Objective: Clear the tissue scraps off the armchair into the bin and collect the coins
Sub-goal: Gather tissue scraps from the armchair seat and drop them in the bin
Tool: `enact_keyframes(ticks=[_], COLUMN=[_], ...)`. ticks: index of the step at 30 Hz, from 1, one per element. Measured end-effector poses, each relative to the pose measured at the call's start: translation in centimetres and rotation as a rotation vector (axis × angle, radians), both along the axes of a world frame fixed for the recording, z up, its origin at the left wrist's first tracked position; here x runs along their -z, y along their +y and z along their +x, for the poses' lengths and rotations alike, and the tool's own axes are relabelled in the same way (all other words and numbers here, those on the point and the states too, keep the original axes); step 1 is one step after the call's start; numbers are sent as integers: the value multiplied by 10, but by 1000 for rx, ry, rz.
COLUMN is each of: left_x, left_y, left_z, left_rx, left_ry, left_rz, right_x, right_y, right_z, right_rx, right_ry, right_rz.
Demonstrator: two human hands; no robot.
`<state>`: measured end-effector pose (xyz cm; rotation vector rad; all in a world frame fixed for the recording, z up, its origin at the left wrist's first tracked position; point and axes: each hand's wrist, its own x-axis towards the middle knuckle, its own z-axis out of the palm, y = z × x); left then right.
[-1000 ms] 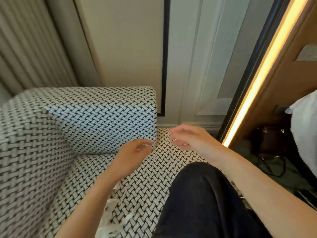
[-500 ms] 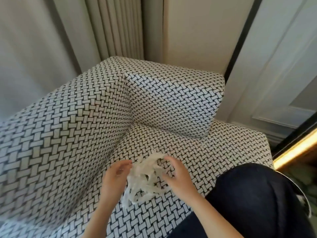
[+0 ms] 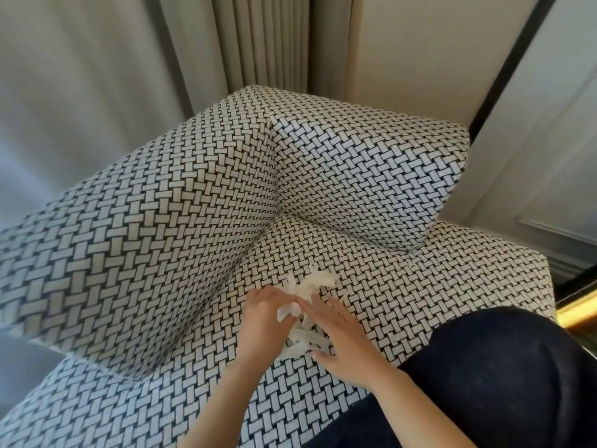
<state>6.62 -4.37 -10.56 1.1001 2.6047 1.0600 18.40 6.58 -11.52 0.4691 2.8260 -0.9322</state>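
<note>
left hand [image 3: 263, 321] — gripping tissue scraps [image 3: 315, 283]

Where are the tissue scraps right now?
Head view, low centre: the tissue scraps lie bunched on the armchair seat near its back corner, between the left hand, which grips some, and the right hand.

Tissue scraps [image 3: 315, 282] partly under right hand [image 3: 345, 347]

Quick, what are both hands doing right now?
Left hand: closed, gripping the tissue scraps.
Right hand: open, straight fingers pressing on the same scraps.
</note>
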Motion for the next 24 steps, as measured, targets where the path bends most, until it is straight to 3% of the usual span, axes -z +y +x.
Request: enact_keyframes(ticks=[4,12,17,24], left_x=[2,-14,-22,-9], left_y=[3,2,2,6], left_z=[6,21,9,-5], left_rx=[-5,267,151,156], left_ry=[-55,-229,-293,-208], left_rz=[-22,65,134,-30], right_x=[-6,-5,-17,-26], right_y=[0,8,12,20], right_z=[3,1,4,8], right_rx=[94,264,555,808], right_ry=[149,318,429,537], right_rz=[-54,-58,-295,-550])
